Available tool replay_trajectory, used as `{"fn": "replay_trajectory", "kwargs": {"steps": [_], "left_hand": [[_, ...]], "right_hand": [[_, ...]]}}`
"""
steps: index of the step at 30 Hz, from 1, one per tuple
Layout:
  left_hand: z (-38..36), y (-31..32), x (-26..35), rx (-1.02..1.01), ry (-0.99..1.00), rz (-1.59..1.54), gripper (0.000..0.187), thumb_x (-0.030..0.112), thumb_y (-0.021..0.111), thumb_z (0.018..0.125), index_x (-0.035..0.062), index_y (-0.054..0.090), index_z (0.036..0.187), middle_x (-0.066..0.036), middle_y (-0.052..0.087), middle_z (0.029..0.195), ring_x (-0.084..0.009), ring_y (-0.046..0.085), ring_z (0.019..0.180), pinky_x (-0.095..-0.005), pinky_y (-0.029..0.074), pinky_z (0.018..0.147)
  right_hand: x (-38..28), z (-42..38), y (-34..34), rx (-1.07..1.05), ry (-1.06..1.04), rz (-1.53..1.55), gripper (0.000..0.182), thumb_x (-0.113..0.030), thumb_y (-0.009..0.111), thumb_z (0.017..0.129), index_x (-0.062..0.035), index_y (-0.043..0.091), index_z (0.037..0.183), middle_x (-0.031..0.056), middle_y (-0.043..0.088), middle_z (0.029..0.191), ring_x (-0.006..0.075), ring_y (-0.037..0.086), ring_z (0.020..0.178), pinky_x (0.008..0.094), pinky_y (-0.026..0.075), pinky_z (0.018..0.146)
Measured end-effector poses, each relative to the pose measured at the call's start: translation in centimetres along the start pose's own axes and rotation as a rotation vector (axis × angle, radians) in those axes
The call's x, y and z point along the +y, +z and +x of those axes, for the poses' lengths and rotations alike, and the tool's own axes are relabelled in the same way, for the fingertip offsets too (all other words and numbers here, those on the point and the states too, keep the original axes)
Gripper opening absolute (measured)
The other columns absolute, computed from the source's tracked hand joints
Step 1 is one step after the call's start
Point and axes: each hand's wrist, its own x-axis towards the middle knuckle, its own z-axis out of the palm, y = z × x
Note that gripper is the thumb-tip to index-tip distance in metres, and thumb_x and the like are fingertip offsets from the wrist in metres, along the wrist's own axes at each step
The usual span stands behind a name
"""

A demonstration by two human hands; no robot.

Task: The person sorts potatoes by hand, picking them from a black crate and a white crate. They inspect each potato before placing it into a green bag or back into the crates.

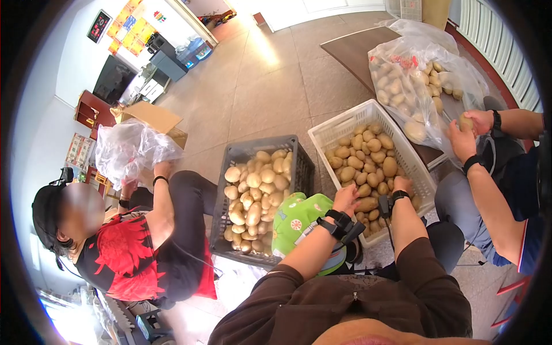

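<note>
My left hand reaches over the near left side of a white plastic crate full of potatoes. Its fingers are closed on a potato low in the crate. My right hand is inside the crate at its right side, fingers curled down among the potatoes; what they grip, if anything, is hidden. Dark devices are strapped to both my wrists. Left of the white crate stands a dark grey crate, also filled with potatoes. A green patterned cloth lies against its right side.
At left, a seated person handles a clear plastic bag by a cardboard box. Another person's hands at right hold a potato beside a large clear bag of potatoes. Tiled floor stretches beyond the crates.
</note>
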Motion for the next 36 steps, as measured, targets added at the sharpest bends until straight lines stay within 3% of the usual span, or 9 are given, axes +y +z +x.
{"fn": "replay_trajectory", "kwargs": {"steps": [3, 6, 9, 13, 16, 17, 26, 32, 36], "left_hand": [[-0.1, 0.1, 0.2, -0.03, -0.005, -0.014, 0.012, 0.019, 0.053, 0.082, 0.0105, 0.047, 0.088, -0.001, 0.048, 0.085, -0.0169, 0.049, 0.083, -0.0385, 0.037, 0.07], [0.0, 0.2, 0.0, -0.015, -0.021, -0.014, 0.011, 0.018, 0.053, 0.082, 0.0107, 0.047, 0.086, -0.001, 0.049, 0.085, -0.0169, 0.049, 0.083, -0.0373, 0.038, 0.069], [0.3, 0.0, -0.1, 0.0, -0.027, -0.037, 0.01, 0.018, 0.053, 0.082, 0.0111, 0.047, 0.086, -0.001, 0.049, 0.085, -0.0169, 0.049, 0.083, -0.036, 0.039, 0.068], [0.6, -0.2, -0.4, 0.027, -0.023, -0.045, 0.008, 0.017, 0.052, 0.082, 0.0113, 0.047, 0.085, -0.001, 0.049, 0.085, -0.0169, 0.05, 0.081, -0.0358, 0.039, 0.066], [0.2, -0.2, -0.2, 0.042, -0.013, -0.039, 0.007, 0.016, 0.052, 0.081, 0.0115, 0.047, 0.083, -0.001, 0.049, 0.083, -0.0168, 0.05, 0.078, -0.0363, 0.039, 0.063], [0.5, -0.5, -0.3, 0.025, -0.012, -0.042, 0.007, 0.016, 0.052, 0.081, 0.0116, 0.047, 0.083, -0.001, 0.049, 0.082, -0.0168, 0.05, 0.077, -0.0363, 0.039, 0.063], [-0.1, -0.2, -0.3, 0.014, -0.011, -0.023, 0.008, 0.015, 0.052, 0.081, 0.0104, 0.046, 0.084, -0.002, 0.047, 0.083, -0.0177, 0.05, 0.078, -0.0372, 0.039, 0.063], [-0.4, -0.2, 0.0, 0.014, -0.014, -0.033, 0.01, 0.015, 0.051, 0.082, 0.0099, 0.045, 0.088, -0.003, 0.046, 0.086, -0.0189, 0.049, 0.08, -0.0379, 0.04, 0.066], [0.3, -0.5, -0.4, 0.0, -0.026, -0.032, 0.01, 0.016, 0.05, 0.083, 0.0094, 0.045, 0.088, -0.003, 0.046, 0.086, -0.0188, 0.049, 0.08, -0.038, 0.039, 0.068]], "right_hand": [[0.8, 0.3, -1.5, -0.101, 0.067, 0.112, 0.058, -0.028, 0.059, 0.07, -0.001, 0.042, 0.119, 0.0265, 0.049, 0.113, 0.0383, 0.045, 0.109, 0.0419, 0.034, 0.093], [1.5, 0.7, -0.7, -0.143, -0.08, 0.028, 0.062, -0.028, 0.058, 0.07, -0.0003, 0.038, 0.122, 0.0263, 0.047, 0.114, 0.0387, 0.045, 0.107, 0.0414, 0.034, 0.095], [1.9, 2.4, 1.0, -0.213, -0.009, -0.028, 0.068, -0.026, 0.065, 0.066, -0.0072, 0.038, 0.126, 0.0188, 0.042, 0.126, 0.0337, 0.042, 0.115, 0.0377, 0.035, 0.097], [-0.4, 0.3, -1.8, -0.179, 0.026, -0.001, 0.071, -0.026, 0.074, 0.059, -0.0071, 0.043, 0.12, 0.0161, 0.049, 0.118, 0.0307, 0.048, 0.106, 0.037, 0.04, 0.091], [0.8, 2.3, -1.3, -0.259, 0.026, 0.069, 0.067, -0.022, 0.075, 0.057, -0.0072, 0.046, 0.116, 0.0145, 0.051, 0.114, 0.028, 0.05, 0.102, 0.0389, 0.046, 0.081], [3.0, 4.3, 0.9, -0.22, -0.073, 0.075, 0.062, -0.018, 0.072, 0.059, -0.0081, 0.046, 0.115, 0.0141, 0.048, 0.116, 0.0293, 0.049, 0.102, 0.0455, 0.048, 0.069], [5.3, 6.7, 3.9, -0.38, 0.193, 0.29, 0.074, -0.012, 0.065, 0.066, -0.0159, 0.029, 0.131, 0.0149, 0.035, 0.129, 0.0358, 0.04, 0.11, 0.0548, 0.043, 0.069], [3.7, 4.2, 1.1, -0.396, 0.178, 0.305, 0.059, -0.015, 0.063, 0.068, -0.0119, 0.038, 0.121, 0.0119, 0.043, 0.117, 0.0339, 0.045, 0.101, 0.047, 0.045, 0.057], [1.6, 2.2, -2.5, -0.513, 0.397, 0.638, 0.042, -0.03, 0.057, 0.07, -0.0088, 0.047, 0.104, 0.0114, 0.051, 0.092, 0.0268, 0.053, 0.07, 0.034, 0.041, 0.044]]}}
